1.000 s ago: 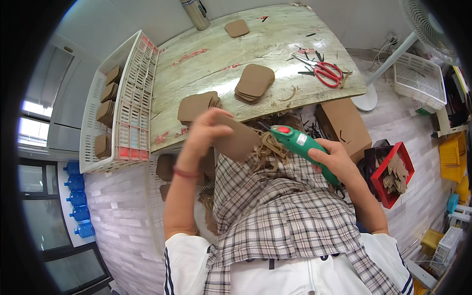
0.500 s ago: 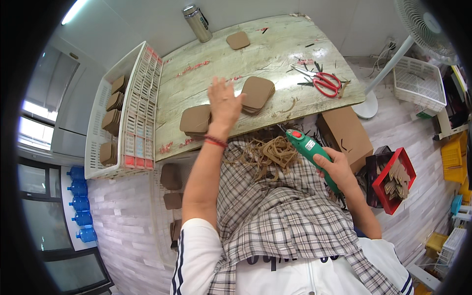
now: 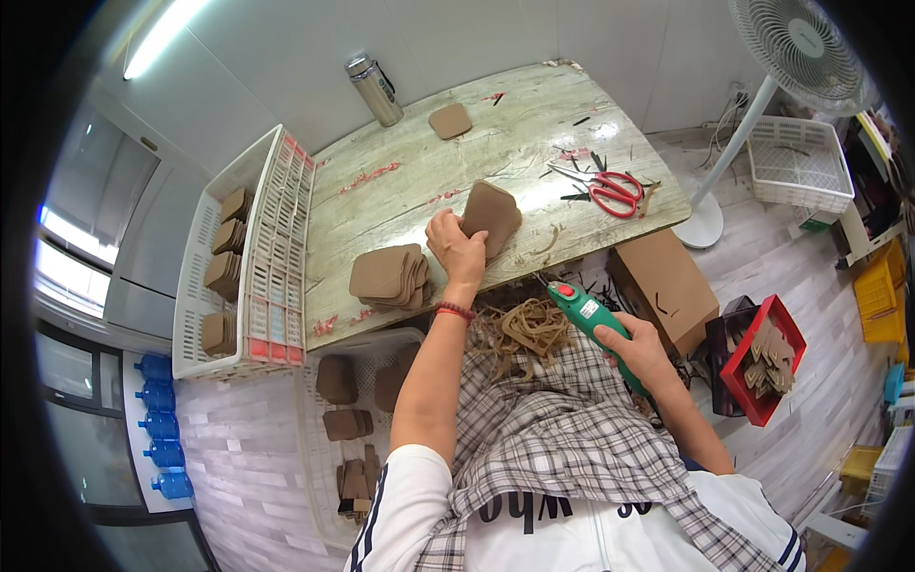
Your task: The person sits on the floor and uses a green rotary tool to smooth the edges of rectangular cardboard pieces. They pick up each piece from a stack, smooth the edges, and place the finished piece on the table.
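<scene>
My left hand [image 3: 457,250] is closed on the near left edge of a stack of brown rounded-square pieces [image 3: 492,214], thumb on top and fingers partly hidden. The stack is tilted at the table's front edge. To its left lies a fanned second stack [image 3: 386,275] of the same pieces. In my right hand [image 3: 637,351] is a green handheld power tool [image 3: 583,313] with a red button, its narrow tip near the table's underside. Beneath the tip, curled tan offcut strips [image 3: 526,329] are heaped on my checked apron [image 3: 543,405].
Red-handled scissors [image 3: 615,194] lie among dark scraps on the table [image 3: 381,205]. A single brown piece [image 3: 450,121] and a steel flask [image 3: 374,91] are farther back. White crates [image 3: 276,248] stand left; a cardboard box [image 3: 667,286], a red-rimmed box [image 3: 762,415] and a fan [image 3: 805,43] are right.
My left hand has moved right from above the left stack and taken hold of the right one. The left stack is now fanned out. The tool stays in my right hand; the view has shifted.
</scene>
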The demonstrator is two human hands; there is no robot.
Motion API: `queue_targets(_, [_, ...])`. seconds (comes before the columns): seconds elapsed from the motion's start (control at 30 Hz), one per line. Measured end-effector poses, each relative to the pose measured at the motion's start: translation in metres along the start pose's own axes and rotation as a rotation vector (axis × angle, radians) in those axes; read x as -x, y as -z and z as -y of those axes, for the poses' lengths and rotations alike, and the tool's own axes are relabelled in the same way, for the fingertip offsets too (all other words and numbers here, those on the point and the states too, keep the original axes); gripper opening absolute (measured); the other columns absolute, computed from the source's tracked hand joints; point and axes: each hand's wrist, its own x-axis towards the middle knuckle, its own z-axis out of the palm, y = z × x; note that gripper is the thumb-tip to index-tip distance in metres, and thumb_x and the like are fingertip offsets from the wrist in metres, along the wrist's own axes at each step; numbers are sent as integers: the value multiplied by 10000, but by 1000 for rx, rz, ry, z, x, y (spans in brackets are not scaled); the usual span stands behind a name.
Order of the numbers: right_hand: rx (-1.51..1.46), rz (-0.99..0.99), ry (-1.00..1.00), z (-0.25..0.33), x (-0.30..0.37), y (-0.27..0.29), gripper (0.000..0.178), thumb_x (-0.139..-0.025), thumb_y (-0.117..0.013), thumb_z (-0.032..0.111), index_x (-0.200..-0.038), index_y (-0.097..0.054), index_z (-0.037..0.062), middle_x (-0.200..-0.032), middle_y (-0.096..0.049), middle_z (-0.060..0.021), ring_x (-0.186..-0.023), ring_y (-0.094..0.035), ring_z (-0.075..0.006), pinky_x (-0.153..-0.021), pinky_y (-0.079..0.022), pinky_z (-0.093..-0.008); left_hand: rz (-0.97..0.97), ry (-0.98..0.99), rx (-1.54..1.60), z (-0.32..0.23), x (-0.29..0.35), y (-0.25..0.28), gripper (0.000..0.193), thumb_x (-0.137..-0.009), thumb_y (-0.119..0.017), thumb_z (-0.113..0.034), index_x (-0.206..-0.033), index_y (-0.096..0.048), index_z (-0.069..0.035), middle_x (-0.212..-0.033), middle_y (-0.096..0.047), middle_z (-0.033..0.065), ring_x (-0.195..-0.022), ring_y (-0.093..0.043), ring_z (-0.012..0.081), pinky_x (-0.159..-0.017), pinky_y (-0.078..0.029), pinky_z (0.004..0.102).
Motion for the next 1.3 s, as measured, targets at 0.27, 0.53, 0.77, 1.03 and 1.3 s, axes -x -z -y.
queue_targets(0.27, [-45, -87, 54, 18, -1, -10, 332, -892, -671, 274, -1041, -634, -20, -730, -565, -5, -587, -516, -62, -515, -432, -235, -17, 519, 1445, -48, 23, 34, 257, -857, -625, 53, -1079, -515, -15, -1095, -618, 85, -989, -614, 210, -875, -514, 350])
queue_targets(0.53, [-80, -83, 121, 35, -1, -29, 347, -896, -678, 271, -1079, -634, -20, -736, -578, -3, -589, -518, -55, -521, -430, -226, -86, 704, 2013, -56, 42, 35, 400, -862, -606, 70, -1242, -514, -15, -1241, -585, 103, -1160, -559, 254, -1030, -465, 401])
queue_targets(0.77, [-109, -65, 127, 45, 2, -37, 320, -919, -646, 275, -1057, -611, -11, -713, -568, -5, -583, -515, -54, -524, -426, -209, -92, 761, 2059, -67, 50, 32, 402, -866, -593, 80, -1247, -505, -14, -1232, -582, 117, -1161, -554, 273, -1046, -455, 412])
queue_targets(1.03, [-95, -119, 155, 47, -1, -36, 330, -904, -672, 265, -1067, -636, -19, -716, -568, 7, -573, -508, -50, -518, -427, -213, 61, 719, 1995, -77, 68, 30, 403, -896, -558, 61, -1278, -484, -45, -1273, -558, 104, -1181, -547, 253, -1044, -454, 399])
queue_targets(1.3, [-122, -164, 205, 52, -9, -31, 360, -898, -674, 306, -1059, -634, -14, -700, -570, 1, -559, -505, -51, -512, -419, -207, 151, 730, 1978, -85, 90, 25, 399, -890, -562, 71, -1260, -492, -61, -1249, -575, 95, -1161, -565, 238, -1019, -472, 379])
